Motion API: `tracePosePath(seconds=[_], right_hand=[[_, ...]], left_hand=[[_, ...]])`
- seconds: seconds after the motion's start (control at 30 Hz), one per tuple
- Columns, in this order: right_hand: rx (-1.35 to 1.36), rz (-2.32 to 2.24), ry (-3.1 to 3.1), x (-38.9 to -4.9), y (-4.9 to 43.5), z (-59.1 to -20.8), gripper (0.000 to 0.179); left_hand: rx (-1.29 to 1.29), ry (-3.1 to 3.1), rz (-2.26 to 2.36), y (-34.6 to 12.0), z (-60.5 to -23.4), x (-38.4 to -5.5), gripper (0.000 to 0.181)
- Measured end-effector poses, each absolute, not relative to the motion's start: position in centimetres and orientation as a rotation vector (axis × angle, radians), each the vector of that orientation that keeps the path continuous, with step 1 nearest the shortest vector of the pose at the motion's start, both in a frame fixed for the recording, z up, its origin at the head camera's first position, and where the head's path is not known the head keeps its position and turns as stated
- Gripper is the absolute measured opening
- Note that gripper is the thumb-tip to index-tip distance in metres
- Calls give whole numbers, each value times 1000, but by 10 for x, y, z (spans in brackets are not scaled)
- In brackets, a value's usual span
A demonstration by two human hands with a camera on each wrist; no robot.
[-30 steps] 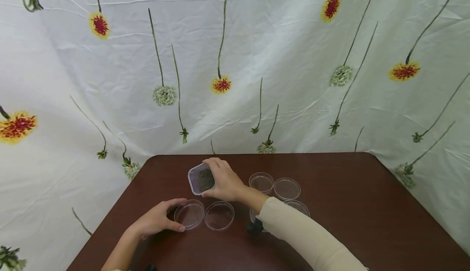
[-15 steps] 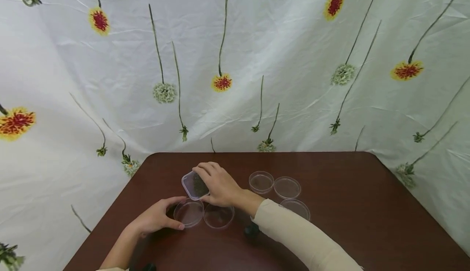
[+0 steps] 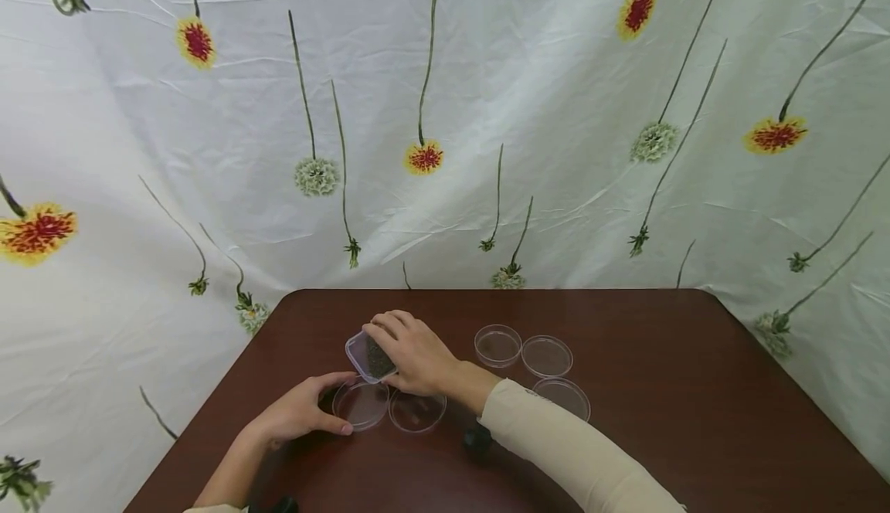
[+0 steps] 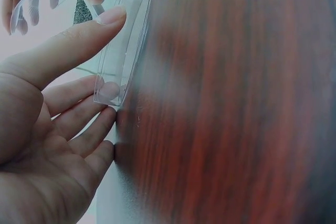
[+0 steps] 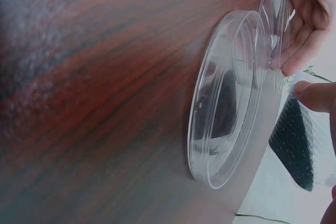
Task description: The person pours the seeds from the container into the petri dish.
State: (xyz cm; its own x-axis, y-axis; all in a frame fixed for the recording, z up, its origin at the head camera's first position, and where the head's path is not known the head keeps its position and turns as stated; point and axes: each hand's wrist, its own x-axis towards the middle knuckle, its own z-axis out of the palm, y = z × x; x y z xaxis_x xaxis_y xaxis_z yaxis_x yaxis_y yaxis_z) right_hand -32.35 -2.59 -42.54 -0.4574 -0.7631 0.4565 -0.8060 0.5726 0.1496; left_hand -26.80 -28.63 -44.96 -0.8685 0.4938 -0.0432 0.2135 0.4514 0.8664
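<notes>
Dish A (image 3: 361, 406) taken as landmark; it lies flat on the brown tabletop (image 3: 660, 397), clear and round; the left hand (image 3: 302, 412) pinches it, thumb on the near rim, forefinger on the far rim, the other fingers extended behind; in the left wrist view the lower fingertips appear to touch the tabletop.

Tub (image 3: 358, 357): translucent, rounded corners, held above the far edge of dish A, inclining leftward with its mouth turned partly to the head view; the right hand (image 3: 413, 355) grips it from its right side, fingers over the upper wall, thumb below; dark grains (image 3: 380, 361) lie banked inside against the gripped side; whether the tub touches the rim of dish A cannot be told.

Dish B (image 3: 417, 414) sits just right of dish A, also flat; a dark patch shows through it in the right wrist view, reflection or contents not determinable.

Farther right of dish A, a group: dish C (image 3: 497, 345), set farther back; dish D (image 3: 547, 356), just beside C; dish E (image 3: 560, 395), about level with dish A, partly covered by the cream sleeve (image 3: 577, 447).

White cloth (image 3: 591, 111) hangs beyond dish A and the tabletop; print of red-yellow flowers, pale blooms, long stems.
</notes>
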Motion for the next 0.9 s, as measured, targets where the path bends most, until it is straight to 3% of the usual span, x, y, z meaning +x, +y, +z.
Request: tracePosePath(seconds=[0.9], right_hand=[[1291,-42,-2285,-322,-35,-425,93]], left_hand=[[603,2454,1338,-288,-451,-270,87]])
